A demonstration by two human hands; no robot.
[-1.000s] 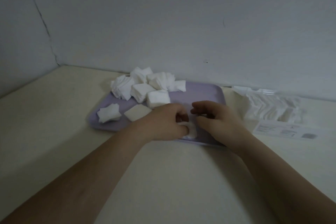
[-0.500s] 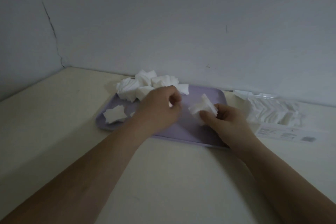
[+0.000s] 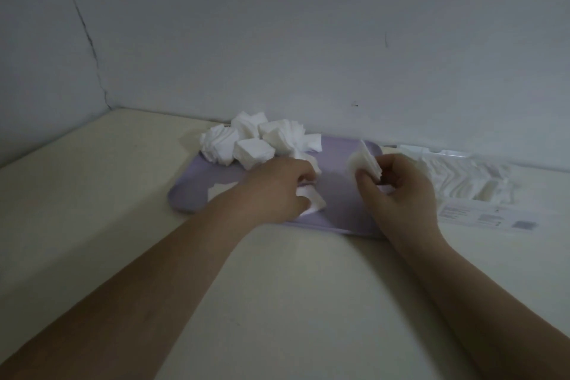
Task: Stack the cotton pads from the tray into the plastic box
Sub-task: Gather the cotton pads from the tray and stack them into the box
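Dim light; pale grey walls point(image 3: 308, 40), crack in left corner point(image 3: 89, 49); cream tabletop point(image 3: 277, 302).

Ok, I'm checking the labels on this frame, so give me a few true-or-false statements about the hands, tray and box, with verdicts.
1. The right hand holds a stack of cotton pads. True.
2. The left hand is empty. False: it grips a pad bundle over the tray.
3. The tray is green. False: it is lilac.
4. The plastic box lies right of the tray. True.
5. The plastic box is empty. False: pads already lie in it.
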